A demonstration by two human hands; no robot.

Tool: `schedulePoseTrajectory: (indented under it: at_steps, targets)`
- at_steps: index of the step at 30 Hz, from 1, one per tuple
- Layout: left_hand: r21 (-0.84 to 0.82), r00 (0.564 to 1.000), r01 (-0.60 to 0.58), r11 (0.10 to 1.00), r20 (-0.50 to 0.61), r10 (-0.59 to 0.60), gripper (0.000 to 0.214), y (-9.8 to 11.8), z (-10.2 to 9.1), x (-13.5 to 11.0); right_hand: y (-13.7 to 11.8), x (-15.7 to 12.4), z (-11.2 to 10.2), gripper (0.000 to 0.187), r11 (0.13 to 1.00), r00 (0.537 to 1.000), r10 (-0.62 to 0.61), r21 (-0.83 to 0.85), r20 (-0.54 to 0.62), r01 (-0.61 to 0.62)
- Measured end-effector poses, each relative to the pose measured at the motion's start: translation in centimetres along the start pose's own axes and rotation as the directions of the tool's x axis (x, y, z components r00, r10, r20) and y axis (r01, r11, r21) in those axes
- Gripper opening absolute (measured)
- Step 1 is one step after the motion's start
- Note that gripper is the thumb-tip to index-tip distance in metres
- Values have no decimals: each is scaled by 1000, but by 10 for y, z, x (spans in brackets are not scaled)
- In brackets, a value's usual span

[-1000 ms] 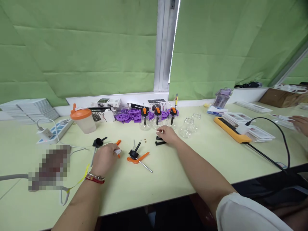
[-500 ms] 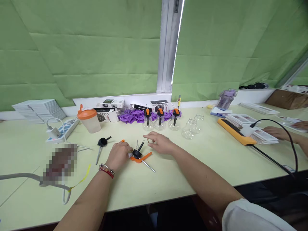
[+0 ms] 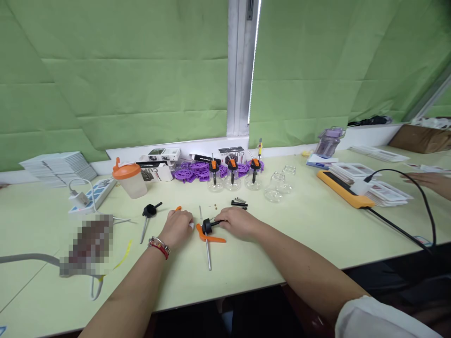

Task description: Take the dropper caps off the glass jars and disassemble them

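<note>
My right hand is closed on the black stem of a small black-and-orange piece, which looks like a spout top with an orange lever and a long metal rod. The rod points toward the table's front edge. My left hand rests on the table just left of it, fingers curled under. An orange bit pokes out past its knuckles; what the fingers hold is hidden. Behind the hands lie a thin metal pin, tiny brass-coloured bits, a spring and black rod-like parts.
A black cup-shaped part with a rod lies left. Glass bottles with black-and-orange tops stand behind, near bare glass bottles and purple parts. An orange-lidded cup, a power strip and a co-worker's hand are around.
My right hand has come down and closed on the black stem. The piece has turned, its rod swinging from lower right to nearly straight toward me. My left hand stays almost in place.
</note>
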State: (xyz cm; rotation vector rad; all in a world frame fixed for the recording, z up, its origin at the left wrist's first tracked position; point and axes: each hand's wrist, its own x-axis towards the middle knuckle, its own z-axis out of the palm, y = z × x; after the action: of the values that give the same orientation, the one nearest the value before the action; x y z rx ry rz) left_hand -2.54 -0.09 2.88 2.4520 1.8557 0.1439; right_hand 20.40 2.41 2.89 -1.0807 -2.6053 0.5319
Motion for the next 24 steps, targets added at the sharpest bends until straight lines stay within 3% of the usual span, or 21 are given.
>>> schedulePoseTrajectory:
  at_steps: [7,12,20,24]
  targets:
    - [-15,999,-42,999,-24,42,23,8,-12,41,7,-11,-1,28,997,1000,6,83,-10,-5]
    - [-31,994,-100,994,33,102,19,23,1,72,11,-13,0,27,992,1000,-7,126,-12,8]
    - [-54,1000,-12,998,-20,11,22,20,16,74,13,-11,-3,26,992,1000,-1,126,21,-1]
    - [-81,999,51,995,8,-50,24,16,19,78,13,-11,-4,26,991,999,8,133,33,-12]
